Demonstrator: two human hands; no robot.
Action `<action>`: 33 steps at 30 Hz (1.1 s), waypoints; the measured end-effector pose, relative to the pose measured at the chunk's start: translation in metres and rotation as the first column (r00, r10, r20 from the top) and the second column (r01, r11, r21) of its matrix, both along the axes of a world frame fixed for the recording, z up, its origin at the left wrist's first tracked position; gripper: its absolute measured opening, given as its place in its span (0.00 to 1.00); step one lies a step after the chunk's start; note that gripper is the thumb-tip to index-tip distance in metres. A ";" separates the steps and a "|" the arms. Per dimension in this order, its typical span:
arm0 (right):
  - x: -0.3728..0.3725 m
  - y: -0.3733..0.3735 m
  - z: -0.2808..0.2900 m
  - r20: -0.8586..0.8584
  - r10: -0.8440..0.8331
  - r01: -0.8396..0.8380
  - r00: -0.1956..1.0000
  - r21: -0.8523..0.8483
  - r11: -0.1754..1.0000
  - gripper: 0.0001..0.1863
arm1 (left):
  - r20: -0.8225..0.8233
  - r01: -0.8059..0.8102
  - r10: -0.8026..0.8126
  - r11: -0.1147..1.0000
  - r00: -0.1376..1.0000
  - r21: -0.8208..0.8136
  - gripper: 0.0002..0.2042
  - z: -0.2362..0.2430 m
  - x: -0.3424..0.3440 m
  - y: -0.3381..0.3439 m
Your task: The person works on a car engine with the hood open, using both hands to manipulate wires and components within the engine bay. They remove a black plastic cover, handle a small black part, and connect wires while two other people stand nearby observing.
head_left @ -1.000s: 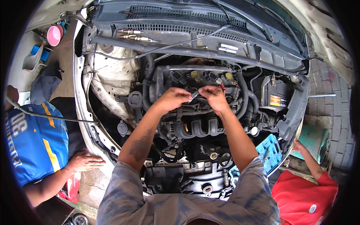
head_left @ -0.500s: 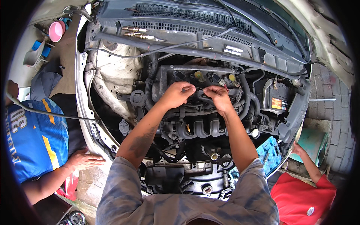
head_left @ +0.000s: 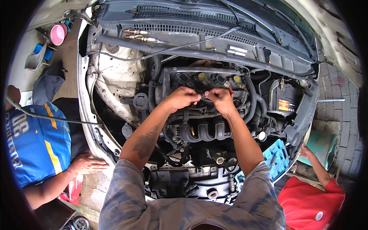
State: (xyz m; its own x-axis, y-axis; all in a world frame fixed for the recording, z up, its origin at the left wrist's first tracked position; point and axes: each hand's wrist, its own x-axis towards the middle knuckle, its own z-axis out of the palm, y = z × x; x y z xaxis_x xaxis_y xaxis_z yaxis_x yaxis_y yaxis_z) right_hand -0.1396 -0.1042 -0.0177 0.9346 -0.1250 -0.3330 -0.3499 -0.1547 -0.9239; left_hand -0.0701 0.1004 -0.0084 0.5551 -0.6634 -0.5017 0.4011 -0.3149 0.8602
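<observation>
Your left hand [head_left: 183, 97], right hand [head_left: 221, 100] pinch small grey piece [head_left: 202, 96]; direction, axis unclear. Dark metal engine [head_left: 169, 76] beneath; grey brick paving [head_left: 339, 115] rightward.

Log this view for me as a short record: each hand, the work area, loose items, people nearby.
Left hand: over the engine, fingertips pinched on a small piece
Right hand: close beside it, thumb and fingers pinched at the same piece
Piece: too small to identify
Ledge behind engine: spark plugs toward the left, silver tubes toward the right
Battery: right of the engine
Tool case: blue, open, front right
People: co-worker in blue at left, co-worker in red at right
</observation>
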 end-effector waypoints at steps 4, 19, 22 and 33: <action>-0.001 0.001 0.002 0.027 0.040 -0.039 0.999 -0.043 0.998 0.13 | 0.012 0.036 -0.037 0.999 0.999 0.036 0.14 -0.001 0.002 0.008; -0.014 0.004 0.003 0.347 0.341 -0.150 0.874 -0.475 0.867 0.07 | -0.227 -0.141 0.138 0.990 0.964 0.004 0.12 0.019 -0.009 0.009; -0.017 0.005 0.008 0.463 0.413 -0.119 0.784 -0.540 0.833 0.05 | -0.241 -0.144 0.145 0.989 0.960 0.021 0.13 0.028 0.006 0.003; -0.017 0.012 0.010 0.368 0.295 -0.092 0.882 -0.479 0.873 0.05 | -0.273 0.042 0.012 0.981 0.962 0.190 0.17 0.041 0.050 -0.027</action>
